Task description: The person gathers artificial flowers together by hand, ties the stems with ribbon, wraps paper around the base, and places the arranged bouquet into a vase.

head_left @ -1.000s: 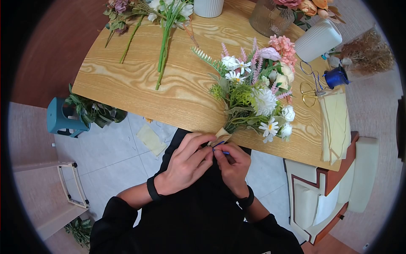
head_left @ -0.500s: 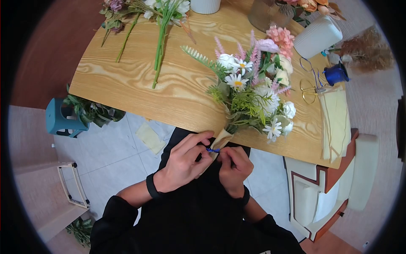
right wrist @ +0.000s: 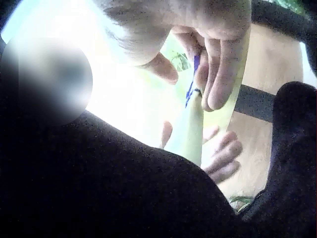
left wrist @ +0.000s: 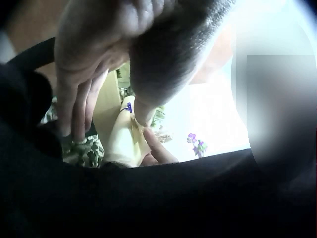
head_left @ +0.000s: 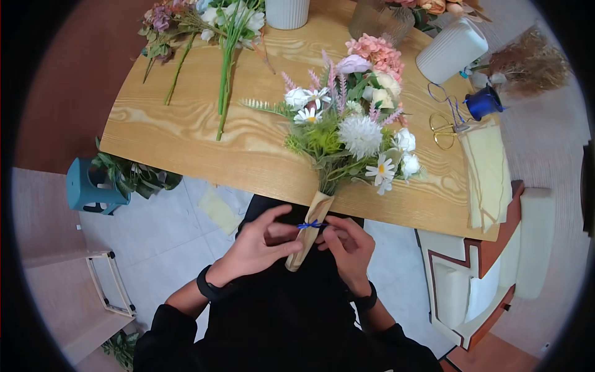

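Observation:
A mixed artificial bouquet [head_left: 361, 137] leans over the near table edge, its stems bound in a cream paper wrap [head_left: 301, 247] that reaches down over the person's lap. A small blue ribbon bow [head_left: 309, 225] is tied around the wrap. The left hand [head_left: 251, 245] is on the wrap's left, fingers loosely spread and thumb against the paper; its thumb also shows at the wrap in the left wrist view. On the other side, the right hand [head_left: 352, 251] has its fingertips right at the bow's end, with thumb and fingers parted in the right wrist view.
On the wooden table [head_left: 204, 133] are loose green stems [head_left: 226, 84], gold scissors [head_left: 442, 131], a blue ribbon spool [head_left: 483, 103], a stack of cream paper sheets [head_left: 485, 173] and a white ribbed vase [head_left: 452, 49] lying tipped. A teal stool [head_left: 87, 186] stands left on the floor.
Both hands have loosened from pinching the blue ribbon and spread apart, so the bow and more of the wrap show. The bouquet has shifted left in the head view.

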Available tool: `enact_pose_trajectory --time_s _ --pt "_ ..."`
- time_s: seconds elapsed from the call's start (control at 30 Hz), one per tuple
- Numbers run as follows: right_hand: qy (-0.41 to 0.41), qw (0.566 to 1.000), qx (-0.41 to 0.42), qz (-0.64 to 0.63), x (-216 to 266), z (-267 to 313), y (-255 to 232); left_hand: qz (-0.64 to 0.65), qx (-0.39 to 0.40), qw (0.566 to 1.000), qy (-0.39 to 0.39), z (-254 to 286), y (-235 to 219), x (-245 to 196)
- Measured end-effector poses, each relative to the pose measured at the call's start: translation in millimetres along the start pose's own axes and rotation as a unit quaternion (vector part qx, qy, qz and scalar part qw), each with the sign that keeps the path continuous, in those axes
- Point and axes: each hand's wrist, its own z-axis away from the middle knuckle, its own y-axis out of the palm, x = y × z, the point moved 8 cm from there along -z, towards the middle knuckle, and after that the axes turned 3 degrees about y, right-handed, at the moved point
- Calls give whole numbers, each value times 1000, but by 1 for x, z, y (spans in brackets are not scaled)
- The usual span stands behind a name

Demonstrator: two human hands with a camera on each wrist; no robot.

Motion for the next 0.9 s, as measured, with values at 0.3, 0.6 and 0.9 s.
enact_pose_trajectory --time_s 0.3,0.6,0.9 --pt "18 999 -15 42 13 -3 -1 195 280 931 -130 15 59 10" --pt "-2 996 77 -37 61 -8 -1 132 312 941 -10 4 78 -37" --pt "-361 881 -26 306 100 -51 -48 -158 196 919 305 -99 86 -104"
